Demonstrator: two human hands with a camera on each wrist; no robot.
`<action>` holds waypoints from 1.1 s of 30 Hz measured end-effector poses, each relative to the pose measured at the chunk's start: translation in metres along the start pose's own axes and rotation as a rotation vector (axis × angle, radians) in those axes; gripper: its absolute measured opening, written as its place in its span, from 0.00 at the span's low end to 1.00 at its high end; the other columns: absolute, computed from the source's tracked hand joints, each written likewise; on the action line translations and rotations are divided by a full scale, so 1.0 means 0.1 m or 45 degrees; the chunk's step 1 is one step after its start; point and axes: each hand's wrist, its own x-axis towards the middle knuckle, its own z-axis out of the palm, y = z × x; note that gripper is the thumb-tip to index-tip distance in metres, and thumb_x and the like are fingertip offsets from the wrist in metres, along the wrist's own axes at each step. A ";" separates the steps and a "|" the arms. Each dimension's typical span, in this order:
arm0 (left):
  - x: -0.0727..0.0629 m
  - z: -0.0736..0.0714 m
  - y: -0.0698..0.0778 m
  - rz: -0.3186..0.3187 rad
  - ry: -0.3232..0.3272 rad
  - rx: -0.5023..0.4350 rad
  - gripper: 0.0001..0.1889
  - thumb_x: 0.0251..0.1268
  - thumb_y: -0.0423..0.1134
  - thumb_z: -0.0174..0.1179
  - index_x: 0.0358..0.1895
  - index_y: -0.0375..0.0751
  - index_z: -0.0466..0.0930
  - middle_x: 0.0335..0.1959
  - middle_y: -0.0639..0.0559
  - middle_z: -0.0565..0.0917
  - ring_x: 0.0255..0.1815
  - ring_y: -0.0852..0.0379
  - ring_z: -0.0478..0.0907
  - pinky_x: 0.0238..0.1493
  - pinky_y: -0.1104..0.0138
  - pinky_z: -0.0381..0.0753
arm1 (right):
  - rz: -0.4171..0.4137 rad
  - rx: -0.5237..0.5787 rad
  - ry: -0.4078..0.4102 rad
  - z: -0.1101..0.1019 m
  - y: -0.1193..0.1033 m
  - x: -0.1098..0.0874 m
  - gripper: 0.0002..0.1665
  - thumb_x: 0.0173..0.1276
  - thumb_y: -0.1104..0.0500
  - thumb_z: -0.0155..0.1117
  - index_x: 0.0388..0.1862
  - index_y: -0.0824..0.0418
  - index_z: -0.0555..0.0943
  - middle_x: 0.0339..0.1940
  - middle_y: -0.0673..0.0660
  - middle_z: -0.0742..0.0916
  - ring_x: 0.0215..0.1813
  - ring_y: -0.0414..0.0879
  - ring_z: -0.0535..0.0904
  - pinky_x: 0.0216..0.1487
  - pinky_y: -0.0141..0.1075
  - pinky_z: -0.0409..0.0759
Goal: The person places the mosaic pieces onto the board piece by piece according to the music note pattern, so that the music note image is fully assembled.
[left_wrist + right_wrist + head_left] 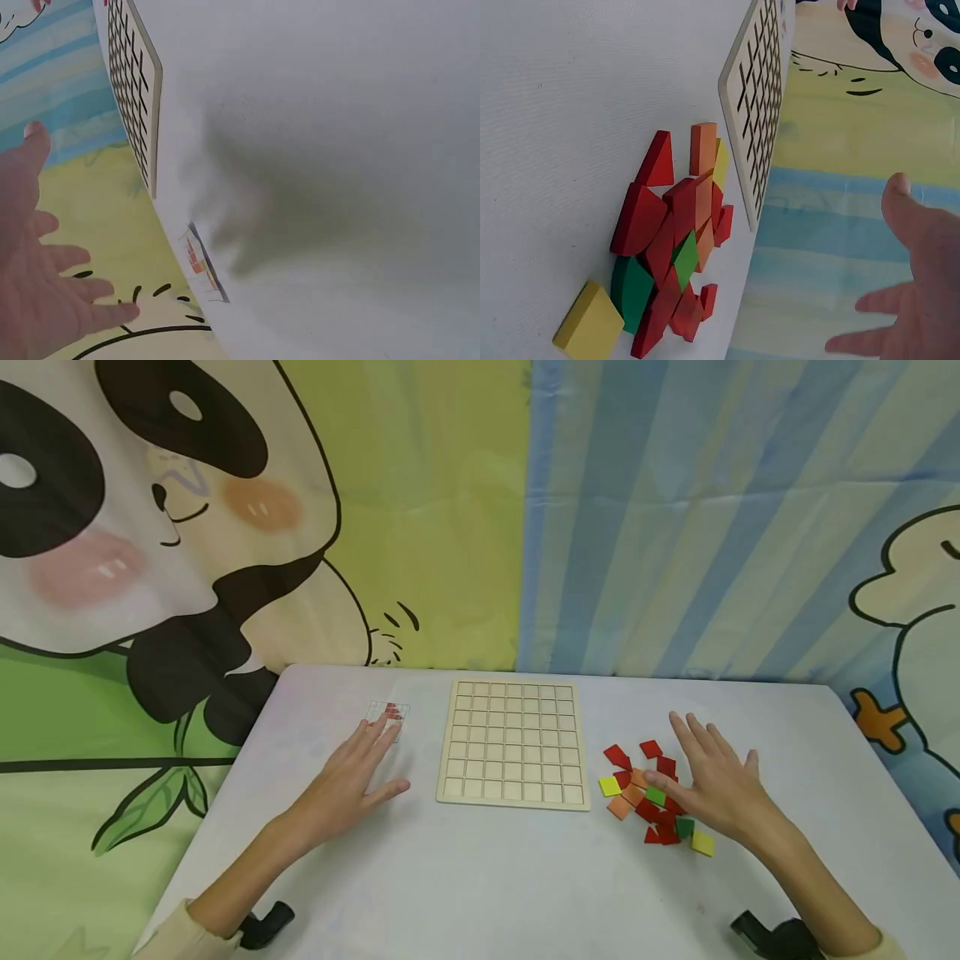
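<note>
My left hand [341,785] is held over the left of the table with its fingers spread, holding nothing. Its fingertips overlap a small printed pattern card [398,711] in the head view; the left wrist view shows the card [199,262] lying on the tabletop. On the right, my right hand [716,785] hovers with fingers extended, nothing in its grasp. Below it lies a loose pile of red, orange, yellow and green blocks [671,225], partly hidden by the thumb in the head view. Between the hands sits a wooden grid board [513,743] with square cells.
The white table [480,877] ends at a back edge against a fabric backdrop [435,527] printed with a panda and stripes. A yellow block [702,843] lies at the near right of the pile. Black wrist-camera mounts [267,927] are strapped at both wrists.
</note>
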 end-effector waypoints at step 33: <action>0.60 0.31 0.29 0.047 -0.309 -0.155 0.41 0.74 0.54 0.62 0.81 0.35 0.58 0.84 0.39 0.56 0.84 0.35 0.54 0.79 0.40 0.61 | -0.380 0.319 -0.024 0.13 -0.01 0.23 0.28 0.63 0.63 0.77 0.61 0.69 0.82 0.63 0.71 0.83 0.61 0.67 0.81 0.52 0.55 0.88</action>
